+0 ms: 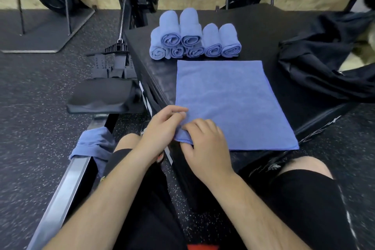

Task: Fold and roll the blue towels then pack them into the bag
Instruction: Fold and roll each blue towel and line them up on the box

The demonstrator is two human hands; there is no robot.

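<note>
Left hand point(162, 126) and right hand point(205, 144) both pinch the near corner of the folded towel point(229, 103), which isn't rolled yet. Beyond the hands, seven rolled towels point(192, 36) sit stacked. The bag point(324, 63), off to their right, seemingly awaits packing.
</note>
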